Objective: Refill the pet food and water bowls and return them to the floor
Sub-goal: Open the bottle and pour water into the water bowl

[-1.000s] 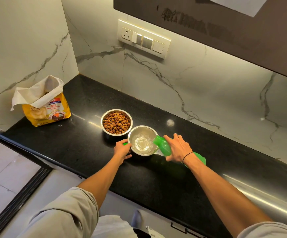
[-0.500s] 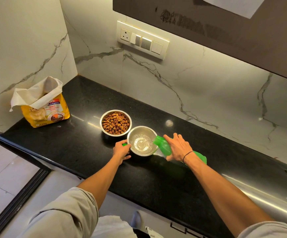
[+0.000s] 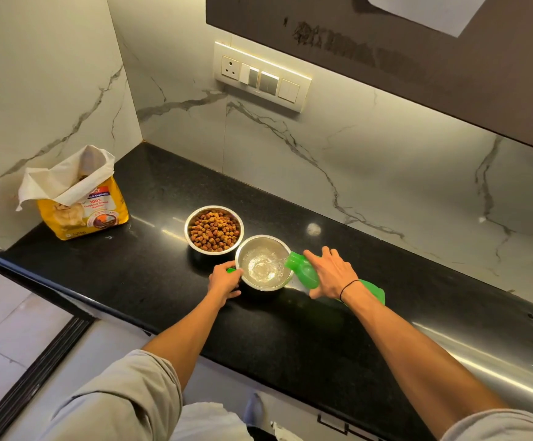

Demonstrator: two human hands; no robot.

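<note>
counter [image 3: 290,329]: black, carries both bowls | food bowl [image 3: 189,222]: full of kibble, touching water bowl [image 3: 285,249] | bottle [image 3: 305,272]: green, tilted, mouth over water bowl rim, wrapped by right hand [image 3: 332,273] | left hand [image 3: 223,280]: curled on small green piece at water bowl's near side

Marble walls [image 3: 370,160], black countertop [image 3: 150,275]

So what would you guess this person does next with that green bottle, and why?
Probably keep the green bottle tilted a moment longer. The right hand grips it with its mouth over the water bowl, water is streaming in, and the bowl looks only shallowly filled. The left hand grips the bowl's rim, and the kibble bowl is already full.
</note>
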